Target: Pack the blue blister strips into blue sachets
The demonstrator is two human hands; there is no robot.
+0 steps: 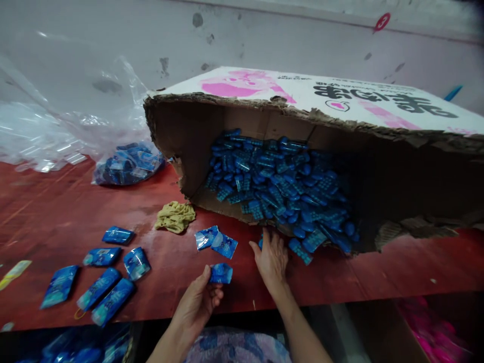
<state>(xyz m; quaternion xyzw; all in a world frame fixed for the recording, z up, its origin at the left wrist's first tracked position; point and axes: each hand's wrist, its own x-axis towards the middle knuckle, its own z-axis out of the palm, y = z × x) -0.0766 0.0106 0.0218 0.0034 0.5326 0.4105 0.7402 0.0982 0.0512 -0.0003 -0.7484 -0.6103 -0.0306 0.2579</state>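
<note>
My left hand pinches a small blue printed packet between thumb and fingers, above the table's front edge. My right hand reaches to the lower lip of the cardboard box, fingers stretched forward and thumb apart. A bit of blue shows beside its thumb; the fingers hide the rest. Inside the tipped box lies a heap of small blue rounded plastic pieces, some spilling over the lip. Two flat blue printed packets lie between my hands and the box.
Several filled blue packets lie at left on the red table. A crumpled yellow cloth sits by the box corner. Behind are a clear bag of blue packets and clear plastic. Pink items show below the table.
</note>
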